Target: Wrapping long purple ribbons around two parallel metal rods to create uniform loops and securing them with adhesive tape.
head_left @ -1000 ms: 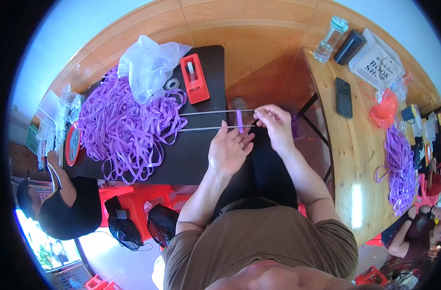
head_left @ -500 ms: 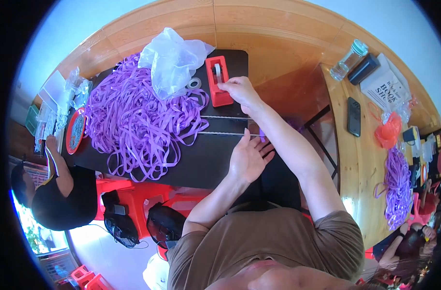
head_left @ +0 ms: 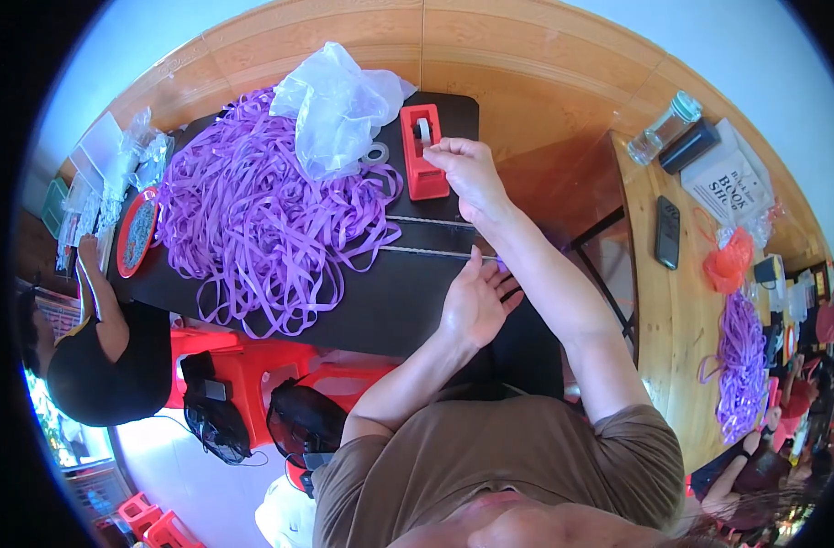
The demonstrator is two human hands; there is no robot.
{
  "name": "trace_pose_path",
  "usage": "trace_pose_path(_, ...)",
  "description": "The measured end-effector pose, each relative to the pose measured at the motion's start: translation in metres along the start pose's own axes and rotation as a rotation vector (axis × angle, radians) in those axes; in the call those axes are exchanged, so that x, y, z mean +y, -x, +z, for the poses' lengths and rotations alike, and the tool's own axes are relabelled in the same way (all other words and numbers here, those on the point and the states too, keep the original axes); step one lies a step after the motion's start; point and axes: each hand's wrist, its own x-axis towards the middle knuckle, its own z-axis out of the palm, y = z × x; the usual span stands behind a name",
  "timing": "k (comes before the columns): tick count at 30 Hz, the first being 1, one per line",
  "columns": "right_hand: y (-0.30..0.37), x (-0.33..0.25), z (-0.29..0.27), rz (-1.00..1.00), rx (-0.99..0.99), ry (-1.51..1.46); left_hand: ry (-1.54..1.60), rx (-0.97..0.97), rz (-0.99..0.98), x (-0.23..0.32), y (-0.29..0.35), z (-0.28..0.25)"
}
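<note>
My right hand [head_left: 469,173] is at the red tape dispenser [head_left: 428,185], thumb and forefinger pinched at its toothed near end, apparently on the end of the clear tape. The white tape roll [head_left: 423,133] sits in the dispenser. Lower down, by the table's right edge, my left hand [head_left: 476,301] is palm up with thumb and fingers apart. A short bit of purple ribbon [head_left: 502,262] shows by its fingertips, partly hidden by my right forearm. A large heap of purple ribbon [head_left: 262,215] covers the dark table [head_left: 390,315], and two thin pale strips [head_left: 426,250] run across it toward my hands.
A clear plastic bag [head_left: 335,110] and a loose tape roll [head_left: 375,153] lie by the heap. A red tray [head_left: 127,267] of small metal pieces stands left, near another person [head_left: 116,365]. On the wooden table [head_left: 659,365] are a phone [head_left: 667,233], bottles and more ribbon [head_left: 741,365].
The view has shifted slightly. My right hand stays pinched at the dispenser's near end, and my left hand keeps its palm-up pose with little change.
</note>
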Motion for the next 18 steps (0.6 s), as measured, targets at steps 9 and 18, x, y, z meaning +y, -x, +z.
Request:
trace_pose_path(9,0.03,0.026,-0.017,-0.091,0.017,0.406,-0.003,0.031,0.068,-0.003,0.003,0.004)
trace_pose_path(18,0.018,0.03,-0.034,-0.063,-0.001,0.765,-0.008,0.008,0.017,-0.003,-0.003,-0.008)
